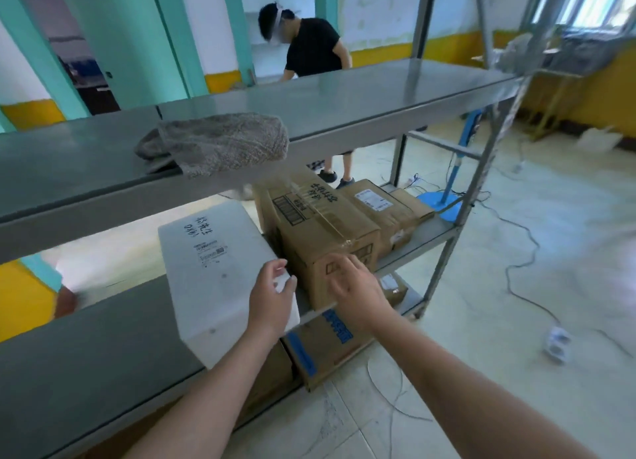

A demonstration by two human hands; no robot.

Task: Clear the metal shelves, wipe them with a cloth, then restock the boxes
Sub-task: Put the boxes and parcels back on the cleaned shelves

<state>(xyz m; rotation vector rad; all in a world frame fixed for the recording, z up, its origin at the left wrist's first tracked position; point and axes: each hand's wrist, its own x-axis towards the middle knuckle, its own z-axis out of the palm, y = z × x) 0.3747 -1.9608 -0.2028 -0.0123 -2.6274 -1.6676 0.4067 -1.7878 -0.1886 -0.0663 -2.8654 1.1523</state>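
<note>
resting a white box on the middle shelf

sitting at the centre of the view, the white box (pixel 220 272) is lying on the middle shelf (pixel 103 362), its near end sticking out over the front edge. the left hand (pixel 272 298) is gripping the box's near right corner, thumb on the top face and fingers wrapping the edge. at about three o'clock from it, the right hand (pixel 356 286) is hovering with its fingers spread and loose, grasping nothing, just in front of the large cardboard box (pixel 323 238); whether it is touching the cardboard i cannot tell. that box is standing just beside the white one, touching or nearly so, and smaller cardboard boxes (pixel 385 207) are lining up behind it toward one o'clock. below, at five o'clock, a carton with blue print (pixel 323 345) is sitting on the bottom level. up at eleven o'clock a grey cloth (pixel 220 143) is lying crumpled on the top shelf (pixel 344 104), one corner drooping over its front edge. at twelve o'clock, beyond the rack, a person in a black shirt (pixel 311 48) is bending forward. cables are trailing across the floor (pixel 516 286) at three o'clock.
</note>
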